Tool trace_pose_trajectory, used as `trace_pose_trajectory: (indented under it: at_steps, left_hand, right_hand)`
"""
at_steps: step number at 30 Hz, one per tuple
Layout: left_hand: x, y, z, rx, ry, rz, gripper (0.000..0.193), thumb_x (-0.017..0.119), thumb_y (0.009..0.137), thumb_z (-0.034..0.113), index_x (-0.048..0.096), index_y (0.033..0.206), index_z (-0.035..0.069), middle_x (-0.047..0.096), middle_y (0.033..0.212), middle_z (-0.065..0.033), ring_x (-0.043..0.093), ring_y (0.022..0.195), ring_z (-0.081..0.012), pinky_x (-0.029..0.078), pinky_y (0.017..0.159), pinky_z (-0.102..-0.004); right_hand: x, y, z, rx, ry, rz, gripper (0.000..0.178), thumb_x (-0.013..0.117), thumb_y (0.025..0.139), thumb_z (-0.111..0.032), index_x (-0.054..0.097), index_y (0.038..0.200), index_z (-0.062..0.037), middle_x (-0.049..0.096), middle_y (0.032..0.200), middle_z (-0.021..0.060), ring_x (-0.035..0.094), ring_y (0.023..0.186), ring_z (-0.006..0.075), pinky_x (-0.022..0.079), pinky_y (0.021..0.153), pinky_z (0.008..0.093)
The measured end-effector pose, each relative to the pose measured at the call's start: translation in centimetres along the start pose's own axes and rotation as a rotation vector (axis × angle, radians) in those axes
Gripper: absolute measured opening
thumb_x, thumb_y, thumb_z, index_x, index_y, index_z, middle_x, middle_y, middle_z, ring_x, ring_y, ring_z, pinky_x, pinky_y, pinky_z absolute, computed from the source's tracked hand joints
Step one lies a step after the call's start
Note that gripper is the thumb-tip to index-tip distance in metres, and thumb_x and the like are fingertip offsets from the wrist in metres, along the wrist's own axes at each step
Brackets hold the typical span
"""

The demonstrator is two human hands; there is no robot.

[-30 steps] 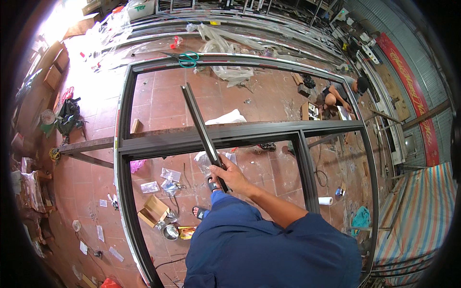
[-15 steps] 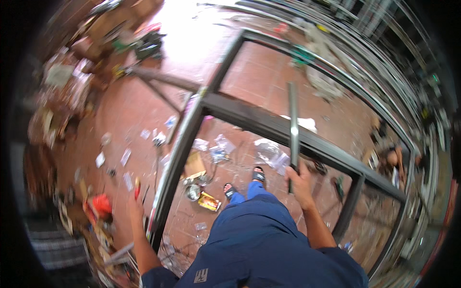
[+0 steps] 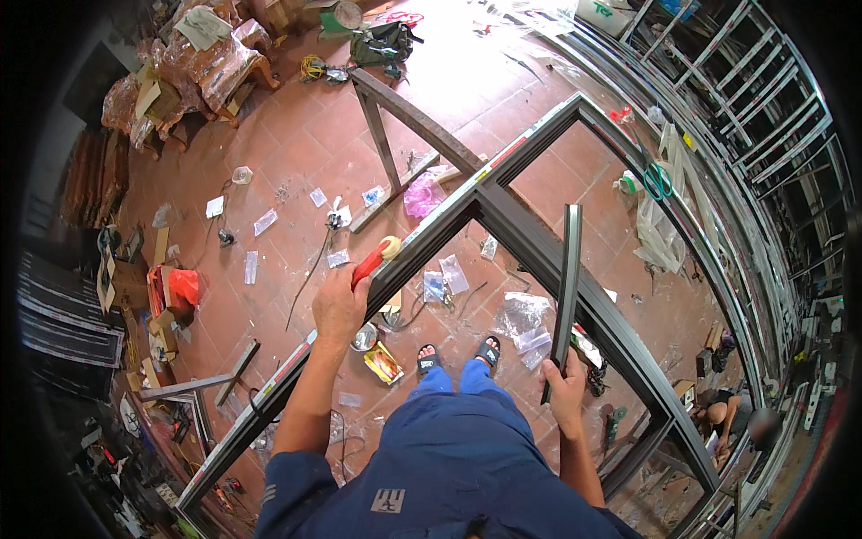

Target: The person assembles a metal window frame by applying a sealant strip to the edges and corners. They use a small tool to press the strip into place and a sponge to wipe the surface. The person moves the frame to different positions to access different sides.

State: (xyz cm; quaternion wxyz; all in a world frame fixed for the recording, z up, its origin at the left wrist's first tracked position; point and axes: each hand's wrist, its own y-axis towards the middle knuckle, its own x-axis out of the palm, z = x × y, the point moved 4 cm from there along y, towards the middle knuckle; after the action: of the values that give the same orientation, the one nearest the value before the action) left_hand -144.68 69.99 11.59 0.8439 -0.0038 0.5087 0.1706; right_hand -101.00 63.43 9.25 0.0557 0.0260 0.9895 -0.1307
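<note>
My left hand (image 3: 339, 310) is closed round the red handle of a mallet (image 3: 388, 249) with a pale yellow head. The mallet is at the left rail of a large dark metal window or door frame (image 3: 503, 211), which lies raised in front of me. My right hand (image 3: 566, 391) grips the lower end of a long, dark metal glazing strip (image 3: 567, 287). That strip stretches away from me over the frame's crossbar; whether it touches the bar I cannot tell. Teal-handled scissors (image 3: 657, 181) lie on the frame's far right rail.
A brown trestle (image 3: 417, 126) supports the frame at the far left. Plastic bags, a yellow box (image 3: 383, 363) and cords litter the tiled floor. Another person (image 3: 725, 418) crouches at the right. Long metal profiles (image 3: 718, 234) line the right side; wrapped furniture (image 3: 220, 72) stands far left.
My left hand has brought the mallet from outside the frame, rightward and forward to its left rail. My right hand still holds the strip. The view has turned, shifting the frame in it.
</note>
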Motion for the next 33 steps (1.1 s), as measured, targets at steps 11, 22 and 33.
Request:
trace_pose_trajectory:
  at_steps: [11,22,33]
  left_hand:
    - [-0.1,-0.2,1.3,0.048,0.018,-0.069,0.029,0.077,0.09,0.027,0.065,0.108,0.007,0.069,0.096,-0.015,0.069,0.085,-0.0396,0.053,0.074,-0.0506]
    - [-3.6,-1.7,4.0,0.345,-0.024,0.218,0.048,0.083,0.085,0.019,0.065,0.127,0.004,0.07,0.113,-0.0175,0.067,0.102,-0.0376,0.052,0.087,-0.0474]
    - [12.5,-18.0,6.2,0.736,-0.141,-0.735,0.05,0.085,0.077,0.03,0.067,0.12,0.011,0.068,0.119,-0.0117,0.065,0.119,-0.0316,0.047,0.102,-0.0494]
  right_hand:
    - [0.3,-2.4,3.7,0.016,-0.066,-0.033,0.031,0.073,0.095,-0.013,0.065,0.123,-0.0007,0.056,0.078,-0.0033,0.052,0.065,0.0067,0.043,0.059,0.0247]
    - [-0.2,-5.0,5.9,0.241,-0.536,-0.293,0.045,0.076,0.088,-0.028,0.067,0.124,-0.0025,0.065,0.081,0.0081,0.058,0.07,0.0134,0.047,0.062,0.033]
    - [4.9,-6.3,7.7,0.694,0.045,-0.808,0.073,0.073,0.087,-0.016,0.049,0.155,-0.0032,0.073,0.107,0.0109,0.07,0.087,0.0155,0.053,0.069,0.0279]
